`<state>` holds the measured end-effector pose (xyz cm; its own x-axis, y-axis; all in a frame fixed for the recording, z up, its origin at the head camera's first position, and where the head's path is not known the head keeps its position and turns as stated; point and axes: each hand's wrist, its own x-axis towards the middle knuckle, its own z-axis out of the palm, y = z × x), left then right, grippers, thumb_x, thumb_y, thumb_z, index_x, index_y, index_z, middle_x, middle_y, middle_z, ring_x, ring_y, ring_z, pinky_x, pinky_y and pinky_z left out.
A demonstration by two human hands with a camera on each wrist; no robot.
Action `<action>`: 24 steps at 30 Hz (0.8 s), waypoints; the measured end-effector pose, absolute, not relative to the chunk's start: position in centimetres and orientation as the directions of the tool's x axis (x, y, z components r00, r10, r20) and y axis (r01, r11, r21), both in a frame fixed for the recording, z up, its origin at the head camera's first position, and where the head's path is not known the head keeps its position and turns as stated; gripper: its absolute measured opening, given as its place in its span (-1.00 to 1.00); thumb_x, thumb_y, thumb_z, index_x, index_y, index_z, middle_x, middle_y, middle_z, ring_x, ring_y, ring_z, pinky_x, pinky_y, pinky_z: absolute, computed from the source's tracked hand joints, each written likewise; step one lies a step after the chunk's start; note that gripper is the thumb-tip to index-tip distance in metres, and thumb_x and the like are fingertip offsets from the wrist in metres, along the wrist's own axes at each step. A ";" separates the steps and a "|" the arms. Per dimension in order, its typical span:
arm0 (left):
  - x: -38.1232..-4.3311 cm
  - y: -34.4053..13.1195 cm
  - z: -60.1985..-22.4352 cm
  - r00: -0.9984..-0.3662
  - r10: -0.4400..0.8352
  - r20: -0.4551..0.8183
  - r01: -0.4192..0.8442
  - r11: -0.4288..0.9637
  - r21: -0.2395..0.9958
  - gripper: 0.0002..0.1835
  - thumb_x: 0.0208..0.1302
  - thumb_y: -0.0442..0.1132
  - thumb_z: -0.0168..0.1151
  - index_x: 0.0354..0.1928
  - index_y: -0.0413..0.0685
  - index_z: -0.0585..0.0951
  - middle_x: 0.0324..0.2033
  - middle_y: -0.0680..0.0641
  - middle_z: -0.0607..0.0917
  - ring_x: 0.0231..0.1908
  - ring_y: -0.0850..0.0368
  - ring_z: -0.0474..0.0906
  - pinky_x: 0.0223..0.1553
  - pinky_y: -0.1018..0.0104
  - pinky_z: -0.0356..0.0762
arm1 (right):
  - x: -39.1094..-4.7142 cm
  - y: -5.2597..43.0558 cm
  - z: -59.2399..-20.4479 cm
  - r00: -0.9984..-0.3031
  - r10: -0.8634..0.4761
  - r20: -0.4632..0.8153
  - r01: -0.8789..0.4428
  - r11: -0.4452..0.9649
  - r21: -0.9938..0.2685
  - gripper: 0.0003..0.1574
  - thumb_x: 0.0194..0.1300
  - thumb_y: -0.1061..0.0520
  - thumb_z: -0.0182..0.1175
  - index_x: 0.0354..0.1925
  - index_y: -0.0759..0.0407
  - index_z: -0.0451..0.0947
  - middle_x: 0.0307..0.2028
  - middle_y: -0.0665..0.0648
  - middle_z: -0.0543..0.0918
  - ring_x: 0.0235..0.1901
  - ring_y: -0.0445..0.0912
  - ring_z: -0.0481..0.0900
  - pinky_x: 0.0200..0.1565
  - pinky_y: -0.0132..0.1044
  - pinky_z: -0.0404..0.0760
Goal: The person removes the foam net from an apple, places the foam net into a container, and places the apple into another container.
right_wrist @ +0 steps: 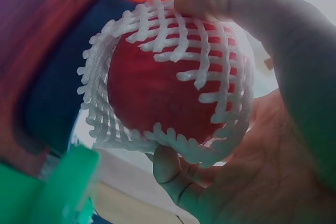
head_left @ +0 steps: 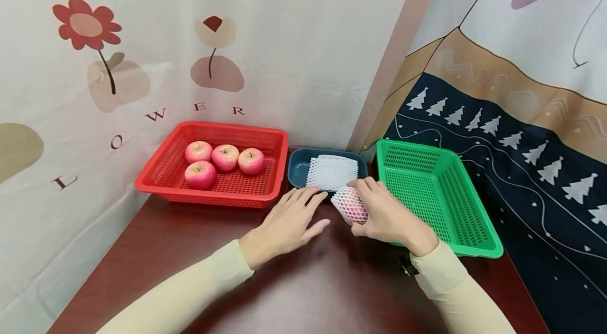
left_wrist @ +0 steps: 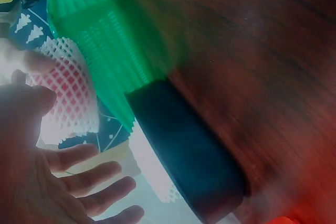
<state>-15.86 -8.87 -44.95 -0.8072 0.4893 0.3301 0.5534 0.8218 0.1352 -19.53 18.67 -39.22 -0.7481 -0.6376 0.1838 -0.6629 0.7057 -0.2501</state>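
My right hand (head_left: 386, 213) grips an apple (right_wrist: 157, 87) wrapped in a white foam net (right_wrist: 231, 103), with the thumb on one side and the fingers on the other. In the right wrist view red skin shows through an opening in the net. My left hand (head_left: 286, 223) is beside it, its fingers spread and nothing held, palm over the table. Just behind both hands stands a dark blue tray (head_left: 299, 168) with white foam nets (head_left: 332, 172) lying in it. In the left wrist view the netted apple (left_wrist: 65, 87) appears beyond the left thumb.
At the back left a red basket (head_left: 213, 197) holds several apples (head_left: 225, 157). A green basket (head_left: 412, 192) stands on the right, close to the right forearm. The dark brown table (head_left: 294, 292) reaches to a printed curtain (head_left: 303, 49) behind.
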 end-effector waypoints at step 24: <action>-14.6 -11.3 -45.4 -0.836 0.456 0.305 0.530 0.816 0.233 -0.24 0.70 0.23 0.33 0.68 -0.09 0.53 0.62 -0.23 0.62 0.58 -0.25 0.62 0.61 -0.25 0.61 | -19.5 15.6 -43.8 -0.702 -0.701 0.122 -0.705 0.661 -0.258 0.00 0.08 0.04 0.74 0.43 0.13 0.57 0.09 0.15 0.64 -0.02 0.04 0.59 0.04 -0.04 0.69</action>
